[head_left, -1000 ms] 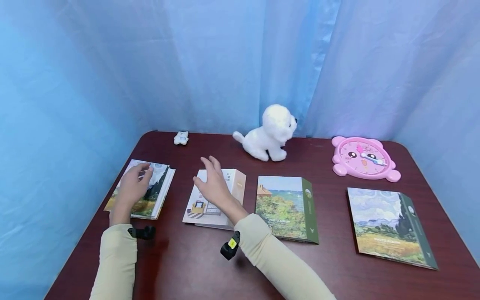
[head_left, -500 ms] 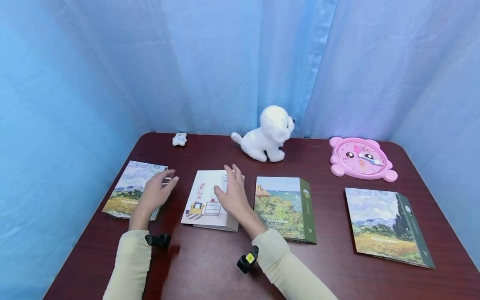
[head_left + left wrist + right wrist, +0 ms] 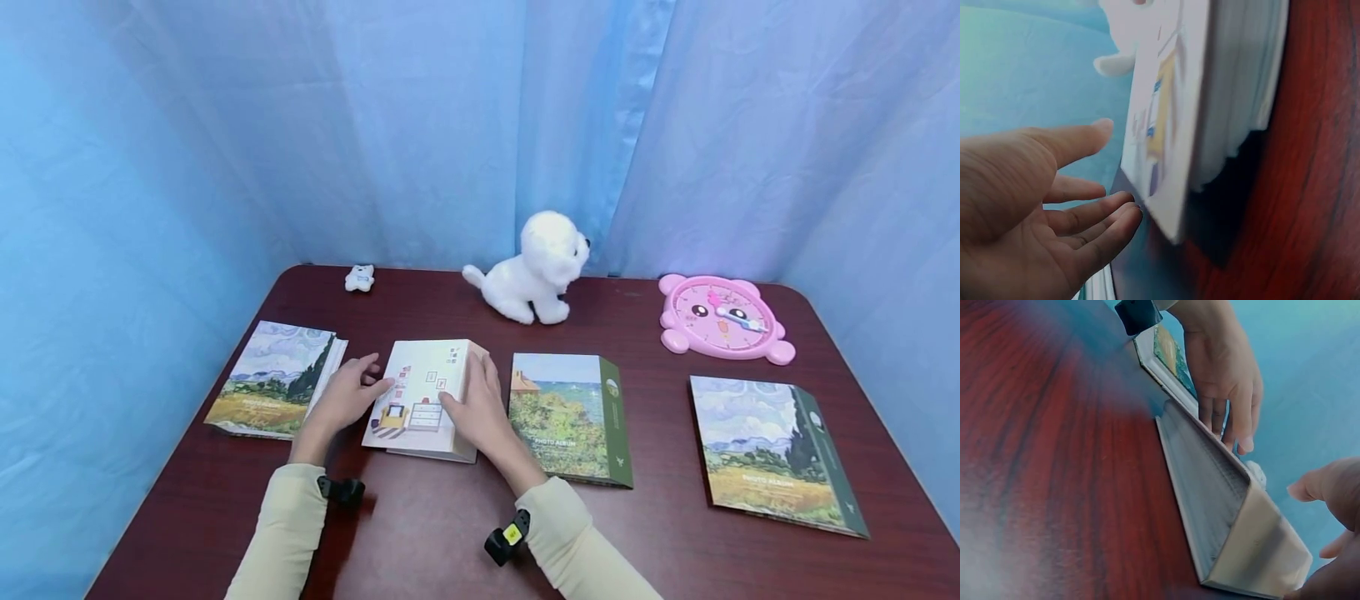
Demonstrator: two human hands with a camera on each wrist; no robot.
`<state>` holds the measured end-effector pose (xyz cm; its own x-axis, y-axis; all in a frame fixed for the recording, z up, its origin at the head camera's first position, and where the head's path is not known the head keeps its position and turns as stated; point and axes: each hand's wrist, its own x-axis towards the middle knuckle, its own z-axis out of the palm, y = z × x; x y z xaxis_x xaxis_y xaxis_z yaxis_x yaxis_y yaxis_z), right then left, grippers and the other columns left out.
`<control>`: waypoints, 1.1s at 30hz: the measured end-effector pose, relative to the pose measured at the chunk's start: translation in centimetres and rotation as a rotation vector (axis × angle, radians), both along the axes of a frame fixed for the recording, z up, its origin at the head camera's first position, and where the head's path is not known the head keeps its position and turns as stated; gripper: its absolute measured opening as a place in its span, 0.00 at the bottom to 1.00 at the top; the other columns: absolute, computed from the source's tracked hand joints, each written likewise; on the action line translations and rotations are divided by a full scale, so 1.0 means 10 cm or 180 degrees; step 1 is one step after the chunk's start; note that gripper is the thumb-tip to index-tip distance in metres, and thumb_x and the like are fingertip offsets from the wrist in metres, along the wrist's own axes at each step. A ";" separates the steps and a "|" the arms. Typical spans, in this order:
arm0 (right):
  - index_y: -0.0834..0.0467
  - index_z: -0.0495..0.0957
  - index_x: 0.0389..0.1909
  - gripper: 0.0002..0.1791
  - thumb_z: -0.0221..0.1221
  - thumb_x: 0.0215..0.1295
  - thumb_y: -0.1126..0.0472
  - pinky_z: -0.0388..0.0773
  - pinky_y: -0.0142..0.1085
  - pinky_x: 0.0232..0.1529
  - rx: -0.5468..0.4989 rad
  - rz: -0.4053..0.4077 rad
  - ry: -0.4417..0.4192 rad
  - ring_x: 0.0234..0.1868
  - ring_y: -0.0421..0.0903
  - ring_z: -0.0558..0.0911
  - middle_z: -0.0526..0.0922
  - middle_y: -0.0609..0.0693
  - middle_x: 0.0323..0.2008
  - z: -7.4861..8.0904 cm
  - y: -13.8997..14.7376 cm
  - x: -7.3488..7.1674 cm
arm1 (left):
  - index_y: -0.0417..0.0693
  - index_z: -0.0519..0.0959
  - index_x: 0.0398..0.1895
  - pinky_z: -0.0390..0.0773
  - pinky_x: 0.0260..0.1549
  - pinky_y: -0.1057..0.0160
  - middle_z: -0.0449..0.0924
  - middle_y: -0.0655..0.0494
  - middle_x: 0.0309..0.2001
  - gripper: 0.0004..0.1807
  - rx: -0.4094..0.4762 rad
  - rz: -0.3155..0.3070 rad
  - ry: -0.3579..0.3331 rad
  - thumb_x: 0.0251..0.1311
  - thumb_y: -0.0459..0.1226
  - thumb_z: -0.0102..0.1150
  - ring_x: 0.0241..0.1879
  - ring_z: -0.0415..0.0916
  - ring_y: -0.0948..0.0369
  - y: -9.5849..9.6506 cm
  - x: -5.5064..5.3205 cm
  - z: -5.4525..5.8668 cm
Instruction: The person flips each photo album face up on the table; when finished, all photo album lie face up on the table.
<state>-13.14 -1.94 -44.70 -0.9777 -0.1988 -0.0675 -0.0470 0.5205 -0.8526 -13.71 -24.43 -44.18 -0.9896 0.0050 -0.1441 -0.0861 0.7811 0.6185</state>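
Between my two hands lies a white photo album (image 3: 420,387) with a drawn room on its cover and a pale spine on its right. My left hand (image 3: 345,402) hovers at its left edge, fingers loosely bent and thumb raised; the left wrist view shows the fingertips close to the cover's edge. My right hand (image 3: 483,412) is at the spine side, thumb over the cover and fingers along the spine. In the right wrist view, that thumb stands apart from the album; whether a fingertip touches the spine is hard to tell.
A landscape-covered album (image 3: 262,383) lies at the left. Right of the white one are a seaside album (image 3: 558,425) and another landscape album (image 3: 768,454). Behind stand a small white bear figure (image 3: 359,278), a white plush dog (image 3: 536,275) and a pink toy clock (image 3: 723,317).
My left hand has moved right, from over the left album to the white album's left edge. My right hand has shifted right and nearer to the spine. The albums have stayed put.
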 end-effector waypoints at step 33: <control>0.55 0.50 0.75 0.38 0.53 0.66 0.54 0.58 0.49 0.70 -0.0253 -0.0130 -0.0061 0.75 0.53 0.51 0.48 0.55 0.75 -0.05 0.04 0.05 | 0.39 0.68 0.67 0.80 0.39 0.57 0.73 0.42 0.54 0.30 0.0079 0.0112 -0.0179 0.64 0.44 0.58 0.46 0.77 0.52 0.20 -0.07 -0.07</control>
